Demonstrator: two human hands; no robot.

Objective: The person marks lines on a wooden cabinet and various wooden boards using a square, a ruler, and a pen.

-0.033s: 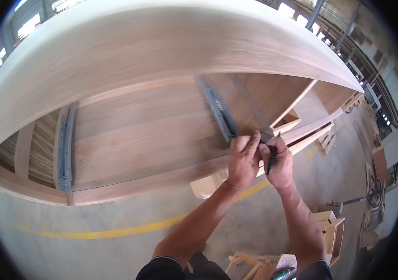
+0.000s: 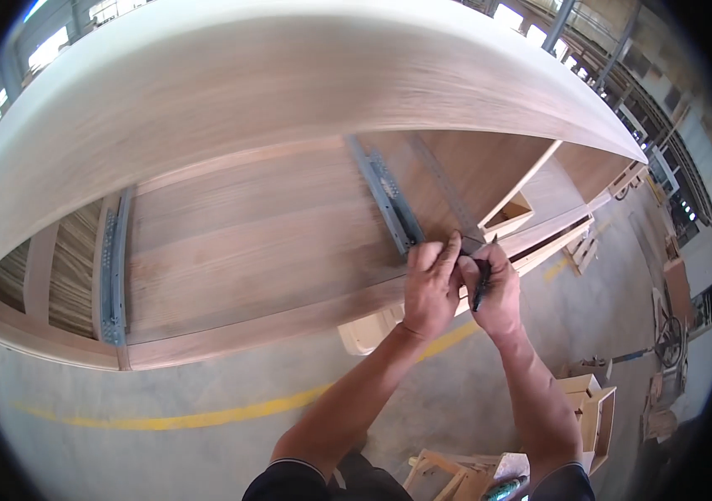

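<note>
In the head view, my left hand (image 2: 431, 288) has its fingers curled at the front edge of a pale wooden cabinet (image 2: 252, 209), beside the lower end of a narrow grey ruler-like strip (image 2: 439, 175); what they grip is hidden. My right hand (image 2: 498, 296) is closed on a slim black marking tool (image 2: 479, 284), close against my left thumb. A metal slide rail (image 2: 385, 192) runs just left of my hands. A second metal rail (image 2: 114, 267) is fixed at the cabinet's left divider.
A small wooden drawer box (image 2: 506, 217) is inside the right part of the cabinet. Wooden pieces (image 2: 456, 472) and an open box (image 2: 590, 417) stand on the floor below right. A yellow line (image 2: 231, 413) crosses the floor. A wheeled item (image 2: 669, 342) stands far right.
The whole view has shifted very slightly. Both hands keep practically the same grip and place on the cabinet.
</note>
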